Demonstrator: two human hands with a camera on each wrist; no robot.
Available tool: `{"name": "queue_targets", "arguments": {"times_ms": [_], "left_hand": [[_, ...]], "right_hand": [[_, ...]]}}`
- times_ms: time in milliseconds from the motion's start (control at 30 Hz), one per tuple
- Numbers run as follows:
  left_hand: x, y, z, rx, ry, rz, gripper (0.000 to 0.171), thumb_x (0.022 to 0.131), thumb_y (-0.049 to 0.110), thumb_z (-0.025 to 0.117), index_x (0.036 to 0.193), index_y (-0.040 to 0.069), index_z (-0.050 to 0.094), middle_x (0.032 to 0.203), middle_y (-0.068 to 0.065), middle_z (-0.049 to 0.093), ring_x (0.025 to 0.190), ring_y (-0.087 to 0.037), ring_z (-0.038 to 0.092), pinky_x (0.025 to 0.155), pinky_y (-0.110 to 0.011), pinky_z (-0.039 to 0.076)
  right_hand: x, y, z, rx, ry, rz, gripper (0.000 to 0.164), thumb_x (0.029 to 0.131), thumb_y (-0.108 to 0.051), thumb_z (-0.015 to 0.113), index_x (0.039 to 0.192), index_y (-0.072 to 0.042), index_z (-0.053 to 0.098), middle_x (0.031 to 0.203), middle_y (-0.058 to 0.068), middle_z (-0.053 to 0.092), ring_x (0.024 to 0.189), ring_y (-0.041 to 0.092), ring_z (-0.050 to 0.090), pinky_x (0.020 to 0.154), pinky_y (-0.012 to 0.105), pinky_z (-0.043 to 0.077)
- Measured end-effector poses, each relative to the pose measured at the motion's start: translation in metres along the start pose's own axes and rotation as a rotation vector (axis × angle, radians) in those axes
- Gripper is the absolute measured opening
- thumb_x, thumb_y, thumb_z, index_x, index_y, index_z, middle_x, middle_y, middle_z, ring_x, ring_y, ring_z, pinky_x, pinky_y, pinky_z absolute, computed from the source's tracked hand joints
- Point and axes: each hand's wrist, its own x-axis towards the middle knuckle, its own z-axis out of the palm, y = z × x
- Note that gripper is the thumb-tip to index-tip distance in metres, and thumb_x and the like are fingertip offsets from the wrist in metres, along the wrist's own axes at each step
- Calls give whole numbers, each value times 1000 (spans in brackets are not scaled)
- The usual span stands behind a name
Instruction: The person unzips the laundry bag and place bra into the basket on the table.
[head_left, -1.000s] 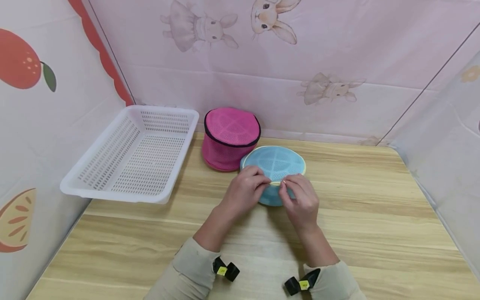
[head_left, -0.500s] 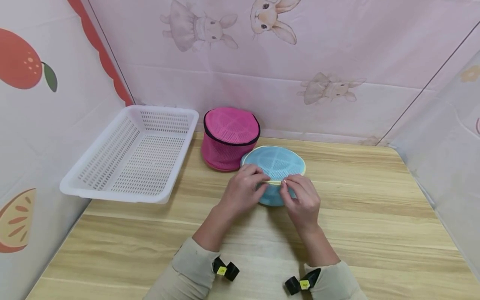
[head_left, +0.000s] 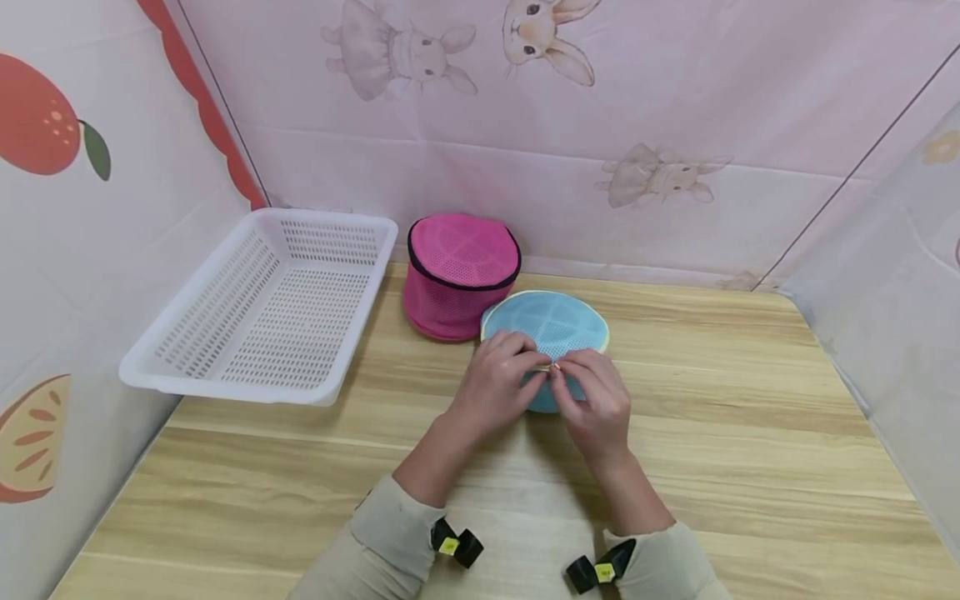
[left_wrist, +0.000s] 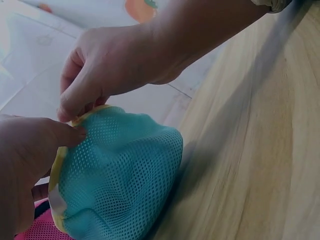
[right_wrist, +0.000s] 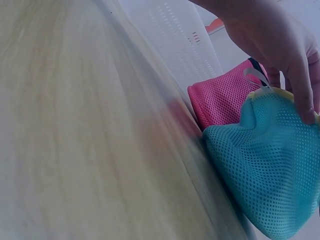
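Note:
A light-blue round mesh laundry bag (head_left: 551, 321) with yellow trim stands on the table. My left hand (head_left: 493, 383) pinches the front of its yellow edge, the thumb lying on the mesh side wall. Beside it my right hand (head_left: 597, 402) pinches the same edge, and the fingertips of both hands nearly meet. The left wrist view shows the blue bag (left_wrist: 120, 170) dented and wrinkled, with a white tab on its trim. In the right wrist view my left hand (right_wrist: 280, 42) grips the bag's top edge near a loose white strip (right_wrist: 257, 77); there my right hand is hardly visible.
A pink mesh bag (head_left: 461, 267) with black trim stands behind and left of the blue one, close against it. Further left is a white slotted plastic basket (head_left: 337, 367). Printed cloth walls (head_left: 480, 158) border the wooden table (head_left: 735, 433) at the back and sides.
Both hands have drawn closer together along the bag's front edge, the right one shifting left and the left one slightly right. The blue bag has moved very little; the pink bag and basket stay put.

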Motion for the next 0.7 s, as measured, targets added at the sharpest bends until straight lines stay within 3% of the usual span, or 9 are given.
{"name": "queue_targets", "arguments": {"times_ms": [133,300,700], "left_hand": [[0,1,-1,5,-3,-9,12,81,13,79,93,16,80,90,3,67,86,-16,57,76,-28,47],[0,2,-2,3,-14,-18,10,83,14,78,93,16,80,89,3,67,86,-15,57,77,-27,47],[0,2,-4,-41,-55,-48,10,81,15,81,91,15,80,89,4,66,87,-12,58,78,-24,49]], "right_hand": [[0,0,0,-4,-29,15,9,84,-4,71,85,5,74,85,14,70,82,31,65,87,33,52],[-1,0,0,-16,-46,32,7,80,-1,72,85,4,74,87,15,70,85,32,65,92,40,51],[-4,2,-1,-64,-3,64,10,82,-1,65,76,4,70,83,14,71,81,30,67,91,53,51]]}}
